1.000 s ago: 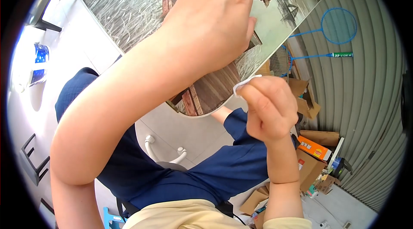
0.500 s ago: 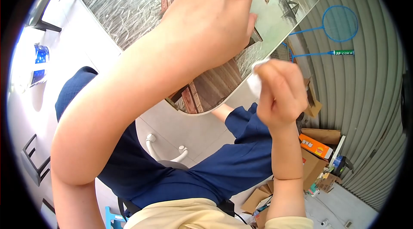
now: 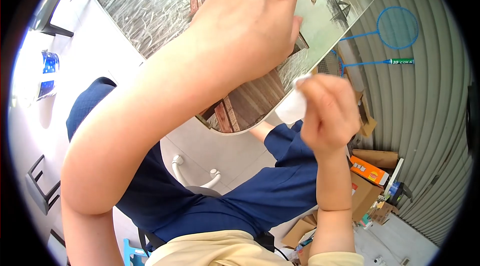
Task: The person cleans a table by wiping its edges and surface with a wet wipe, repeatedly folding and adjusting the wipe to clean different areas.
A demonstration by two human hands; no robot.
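My left hand (image 3: 250, 21) lies palm down over the glossy picture-printed tabletop (image 3: 140, 11), thumb to the right; its fingers look apart, with the tips cut off by the top edge. No object shows in it. At the table's right edge, my right hand (image 3: 330, 111) is closed in a pinch on a thin white tissue (image 3: 291, 107). The tissue hangs down and left from the fingertips, beside the rounded table corner.
Blue badminton rackets (image 3: 397, 28) are by the ribbed grey wall (image 3: 430, 116). Cardboard boxes (image 3: 366, 198) and an orange box (image 3: 367, 169) stand at lower right. Dark stools (image 3: 52, 8) and a blue-and-white package (image 3: 48, 73) are at left. My legs in blue trousers are below the table.
My right hand has moved up and to the right, and more of the white tissue now hangs from it. My left hand has stayed almost in place.
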